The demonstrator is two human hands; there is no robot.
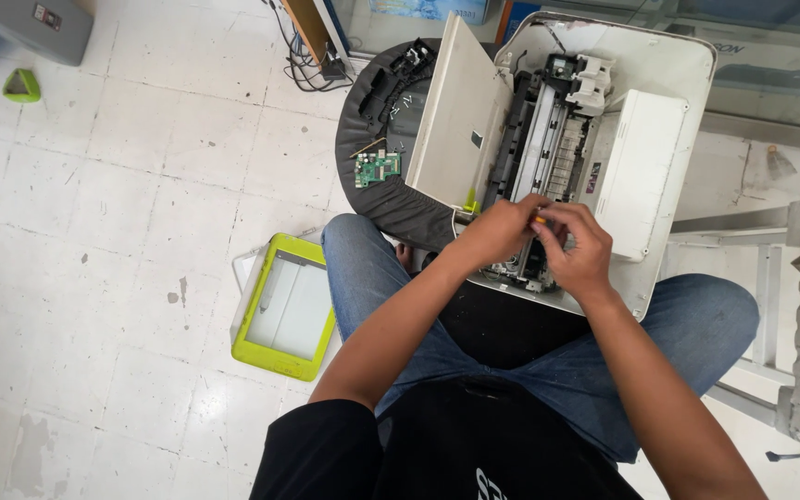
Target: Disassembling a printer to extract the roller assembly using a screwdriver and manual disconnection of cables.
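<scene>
Both hands meet at centre frame, low over the front edge of the opened printer (645,176). The left hand (497,231) is curled tight, and the right hand (578,243) pinches in against it; between them a small yellow-orange tool (540,220) peeks out, most of it hidden, so which fingers grip it I cannot tell. Looks like the step is working a fastener or part loose in the mechanism (548,148). Next move calls for steady pressure, straight down. A green circuit board (377,168) lies on the black stool (391,199), upper centre; a lime-framed lid (284,307) rests on the floor, lower left.
</scene>
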